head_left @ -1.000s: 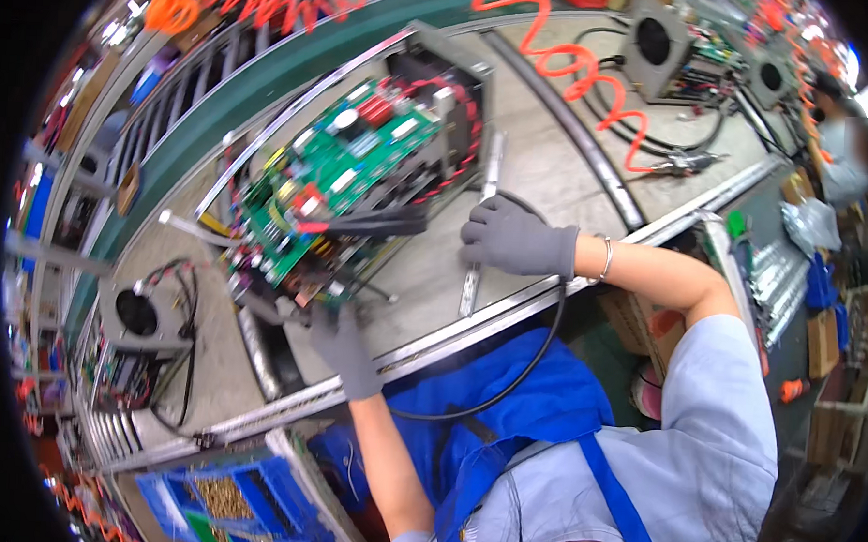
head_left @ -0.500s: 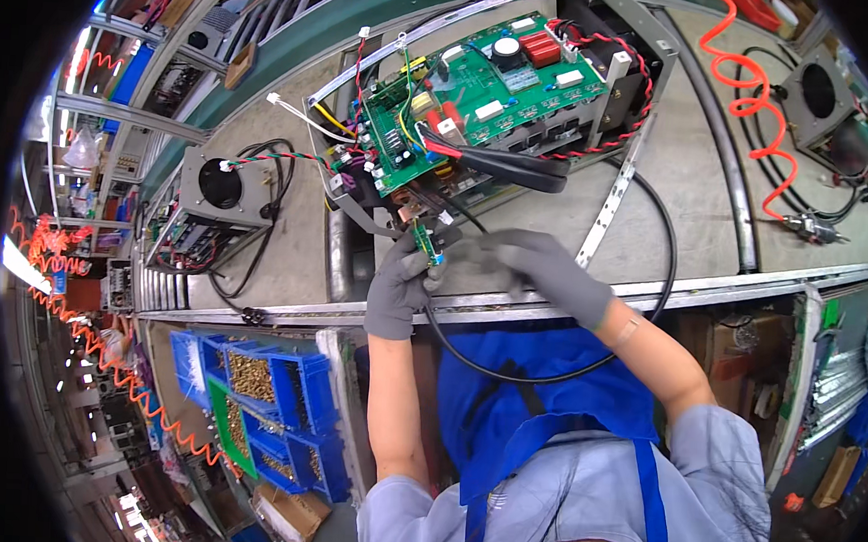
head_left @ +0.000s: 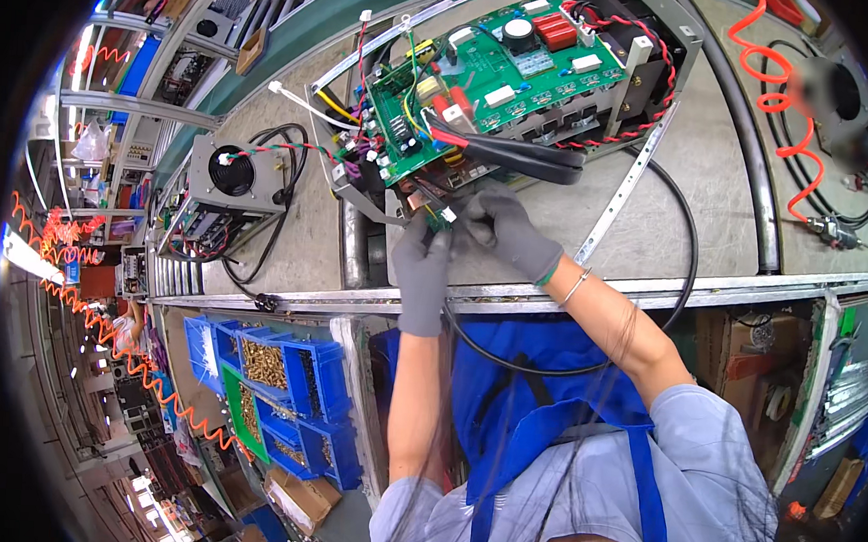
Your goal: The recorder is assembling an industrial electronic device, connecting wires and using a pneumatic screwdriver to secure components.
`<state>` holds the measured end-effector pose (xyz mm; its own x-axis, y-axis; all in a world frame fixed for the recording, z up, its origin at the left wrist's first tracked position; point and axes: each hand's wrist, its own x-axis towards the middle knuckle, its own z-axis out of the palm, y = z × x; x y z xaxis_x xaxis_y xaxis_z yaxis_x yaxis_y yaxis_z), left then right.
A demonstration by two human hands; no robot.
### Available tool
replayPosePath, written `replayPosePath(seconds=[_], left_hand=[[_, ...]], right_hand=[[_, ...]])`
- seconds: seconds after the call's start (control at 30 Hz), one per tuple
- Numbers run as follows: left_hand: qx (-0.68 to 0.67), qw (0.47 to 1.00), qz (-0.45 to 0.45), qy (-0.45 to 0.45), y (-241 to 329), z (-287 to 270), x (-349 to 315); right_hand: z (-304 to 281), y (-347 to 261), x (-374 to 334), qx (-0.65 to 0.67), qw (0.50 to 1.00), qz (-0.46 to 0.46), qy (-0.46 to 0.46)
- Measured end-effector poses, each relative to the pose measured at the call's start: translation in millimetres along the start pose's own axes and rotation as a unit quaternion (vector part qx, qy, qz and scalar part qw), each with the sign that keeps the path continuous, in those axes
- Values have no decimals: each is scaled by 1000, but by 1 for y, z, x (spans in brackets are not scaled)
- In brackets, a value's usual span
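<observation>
A small green circuit board with a white plastic connector (head_left: 448, 214) sits just below the near left corner of a large open electronic unit, partly hidden by gloved fingertips. The person's left hand (head_left: 422, 275), in a grey knit glove, holds this small board from below, thumb and fingers drawn narrow on it. The right hand (head_left: 513, 238), gloved the same way, is just beside it with its fingers bent toward the dark wires there; whether they pinch anything cannot be told. Above the hands, the unit carries a large green circuit board (head_left: 487, 65) with red, white and black components, and a thick black sleeved cable loop (head_left: 536, 159) lies across its near side. Red-and-black twisted wires (head_left: 667, 78) run along the grey metal frame (head_left: 681, 44) at its right end. Near the right hand, a silver perforated metal strip (head_left: 626, 187) lies slanted on the pale grey worktop (head_left: 718, 206), with a black power cable (head_left: 693, 224) curving around it. To the left stands a grey metal housing with a round black fan (head_left: 231, 168). Below the bench edge, blue plastic bins (head_left: 328, 363) hold brass-coloured fasteners (head_left: 263, 360). At the far right hangs an orange coiled hose (head_left: 774, 65).
</observation>
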<state>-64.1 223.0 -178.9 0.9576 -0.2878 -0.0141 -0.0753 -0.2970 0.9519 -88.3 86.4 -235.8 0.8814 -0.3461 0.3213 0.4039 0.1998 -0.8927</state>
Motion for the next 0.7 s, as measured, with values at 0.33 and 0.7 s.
replayPosePath(seconds=[0.33, 0.7], left_hand=[[3, 985, 85, 151, -30, 61, 5], [-102, 988, 25, 112, -25, 47, 6]], right_hand=[[-4, -17, 12, 259, 943, 211, 10], [-148, -250, -106, -266, 926, 78, 255]])
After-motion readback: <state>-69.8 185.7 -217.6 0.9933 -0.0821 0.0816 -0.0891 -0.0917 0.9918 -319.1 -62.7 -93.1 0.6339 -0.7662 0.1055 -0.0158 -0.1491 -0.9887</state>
